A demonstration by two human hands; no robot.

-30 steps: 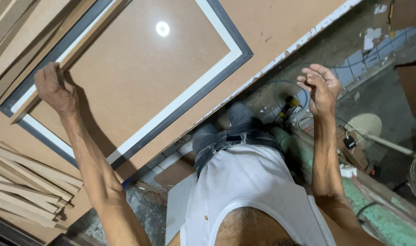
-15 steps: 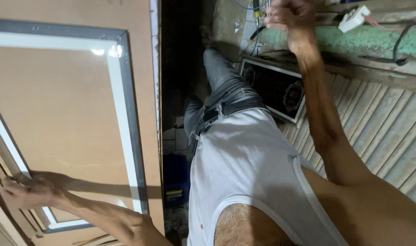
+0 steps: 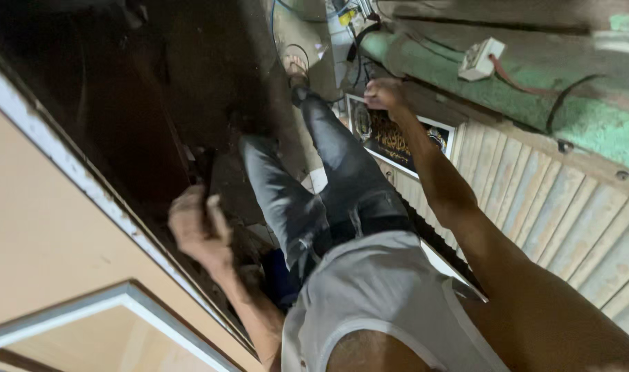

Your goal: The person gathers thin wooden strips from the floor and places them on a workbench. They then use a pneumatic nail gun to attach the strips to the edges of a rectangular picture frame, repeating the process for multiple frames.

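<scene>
Left hand (image 3: 198,231) hangs below the table (image 3: 45,227) edge, over dark floor. Fingers half-curled and blurred; cannot tell whether they grip anything. A grey-white frame (image 3: 121,303) lies on the table, near the left forearm.

Right hand (image 3: 383,93) reaches out at arm's length, fingers closed into a loose fist, held just beside the top corner of a dark framed picture (image 3: 397,138). No object visible inside the fist. Picture leans against a slatted wall (image 3: 555,207), below a green ledge (image 3: 466,83).
</scene>
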